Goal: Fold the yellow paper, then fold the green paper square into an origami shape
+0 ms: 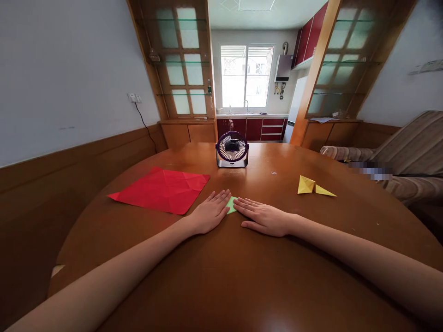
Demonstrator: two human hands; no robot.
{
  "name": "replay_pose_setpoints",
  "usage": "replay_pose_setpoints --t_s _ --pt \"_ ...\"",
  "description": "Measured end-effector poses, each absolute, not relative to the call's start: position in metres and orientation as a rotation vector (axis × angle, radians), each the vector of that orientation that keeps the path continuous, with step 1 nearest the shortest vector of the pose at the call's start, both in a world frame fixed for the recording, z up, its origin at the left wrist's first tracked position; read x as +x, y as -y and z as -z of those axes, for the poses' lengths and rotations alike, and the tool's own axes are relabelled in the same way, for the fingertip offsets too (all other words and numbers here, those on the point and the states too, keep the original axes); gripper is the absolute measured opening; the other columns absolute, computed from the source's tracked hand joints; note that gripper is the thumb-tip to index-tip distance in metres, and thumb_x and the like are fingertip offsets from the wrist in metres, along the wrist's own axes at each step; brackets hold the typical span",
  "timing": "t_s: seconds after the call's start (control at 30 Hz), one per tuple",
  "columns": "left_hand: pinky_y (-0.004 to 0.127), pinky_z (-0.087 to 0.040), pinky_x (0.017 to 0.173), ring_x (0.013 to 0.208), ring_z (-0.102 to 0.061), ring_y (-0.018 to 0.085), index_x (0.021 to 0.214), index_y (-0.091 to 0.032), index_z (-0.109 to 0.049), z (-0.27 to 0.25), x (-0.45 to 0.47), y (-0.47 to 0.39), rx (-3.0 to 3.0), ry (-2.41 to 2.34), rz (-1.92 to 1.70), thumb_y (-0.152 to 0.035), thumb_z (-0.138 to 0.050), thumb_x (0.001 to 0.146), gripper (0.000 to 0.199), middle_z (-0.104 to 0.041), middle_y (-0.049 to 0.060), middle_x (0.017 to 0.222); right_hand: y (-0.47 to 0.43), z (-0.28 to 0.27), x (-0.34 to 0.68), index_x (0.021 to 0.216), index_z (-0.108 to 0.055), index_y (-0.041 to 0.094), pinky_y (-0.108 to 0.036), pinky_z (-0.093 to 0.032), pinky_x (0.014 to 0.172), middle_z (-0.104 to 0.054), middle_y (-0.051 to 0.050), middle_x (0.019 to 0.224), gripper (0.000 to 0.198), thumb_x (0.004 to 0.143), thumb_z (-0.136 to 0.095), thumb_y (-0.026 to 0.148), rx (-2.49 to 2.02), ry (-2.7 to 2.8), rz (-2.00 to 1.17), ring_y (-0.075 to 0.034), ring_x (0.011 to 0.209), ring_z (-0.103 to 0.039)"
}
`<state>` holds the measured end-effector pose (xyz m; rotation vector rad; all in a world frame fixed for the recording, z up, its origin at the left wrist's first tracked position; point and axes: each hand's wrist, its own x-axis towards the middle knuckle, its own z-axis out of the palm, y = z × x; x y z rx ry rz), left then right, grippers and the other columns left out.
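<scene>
A small piece of light green paper (pixel 231 205) lies on the table between my hands, partly hidden under them. My left hand (pixel 210 213) rests flat on its left side, fingers stretched out. From the right, my right hand (pixel 263 216) lies flat with its fingertips on the paper's right edge; its thumb is spread on the wood. A creased sheet of red paper (pixel 162 190) is spread out just left of my left hand. Off to the right sits a folded yellow paper shape (pixel 307 185) with a pointed tail.
A small purple desk fan (pixel 232 148) stands on the brown round wooden table (pixel 235 281), beyond my hands. At the right is a striped armchair (pixel 411 147). A black cord (pixel 145 124) hangs from a wall socket at the left. Kitchen cabinets and a window are behind.
</scene>
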<state>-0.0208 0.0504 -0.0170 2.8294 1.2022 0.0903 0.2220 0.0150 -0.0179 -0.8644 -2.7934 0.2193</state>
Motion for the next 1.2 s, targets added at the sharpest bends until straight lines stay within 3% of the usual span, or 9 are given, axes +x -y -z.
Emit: replay_pose_setpoints --t_s 0.27,0.5,0.8,1.0,1.1,1.2 --pt "0.036 -0.007 0.120 0.148 -0.005 0.018 0.154 -0.011 -0.014 0.015 -0.022 -0.053 2.821 -1.205 -0.007 -0.048 -0.007 0.101 0.064 -0.008 0.008 0.160 -0.014 0.015 0.224 0.151 -0.024 0.010 -0.041 -0.018 0.123 -0.019 -0.014 0.157 0.068 0.099 -0.031 0.054 -0.890 2.805 -0.168 -0.023 0.147 -0.018" --pt "0.041 -0.008 0.120 0.148 -0.007 0.020 0.154 -0.016 -0.013 0.012 -0.030 -0.055 2.784 -1.168 -0.028 -0.055 -0.015 0.100 0.066 -0.009 0.009 0.159 -0.017 0.014 0.244 0.149 -0.032 0.014 -0.042 -0.024 0.121 -0.032 -0.011 0.153 0.063 0.098 -0.040 0.049 -0.830 2.769 -0.061 -0.024 0.144 -0.027" --pt "0.042 -0.008 0.119 0.148 -0.011 0.021 0.154 -0.020 -0.010 0.004 -0.041 -0.059 2.794 -1.112 0.017 -0.061 -0.021 0.098 0.070 -0.012 0.008 0.159 -0.031 0.004 0.270 0.136 -0.051 0.024 -0.051 -0.011 0.122 -0.058 -0.006 0.135 0.038 0.102 -0.038 0.031 -0.719 2.706 -0.121 -0.019 0.133 -0.048" --pt "0.045 -0.006 0.119 0.148 -0.012 0.022 0.154 -0.020 -0.011 0.002 -0.040 -0.055 2.801 -1.108 -0.024 -0.059 -0.023 0.099 0.069 -0.011 0.009 0.158 -0.042 0.012 0.282 0.110 -0.070 0.025 -0.056 -0.032 0.113 -0.072 -0.004 0.114 0.034 0.100 -0.041 0.039 -0.824 2.312 -0.349 -0.021 0.112 -0.064" --pt "0.046 -0.005 0.120 0.148 -0.011 0.022 0.154 -0.017 -0.013 0.002 -0.036 -0.050 2.801 -1.157 -0.032 -0.056 -0.024 0.099 0.068 -0.011 0.010 0.158 -0.040 0.013 0.279 0.114 -0.068 0.026 -0.053 -0.038 0.110 -0.071 -0.004 0.115 0.033 0.100 -0.040 0.037 -0.833 2.243 -0.260 -0.020 0.109 -0.065" --pt "0.046 -0.004 0.120 0.148 -0.011 0.023 0.153 -0.014 -0.017 0.003 -0.031 -0.045 2.839 -1.179 -0.049 -0.052 -0.025 0.100 0.066 -0.014 0.012 0.158 -0.032 0.011 0.267 0.128 -0.060 0.027 -0.050 -0.039 0.111 -0.063 -0.006 0.130 0.035 0.100 -0.040 0.035 -0.803 2.349 -0.192 -0.021 0.121 -0.058"
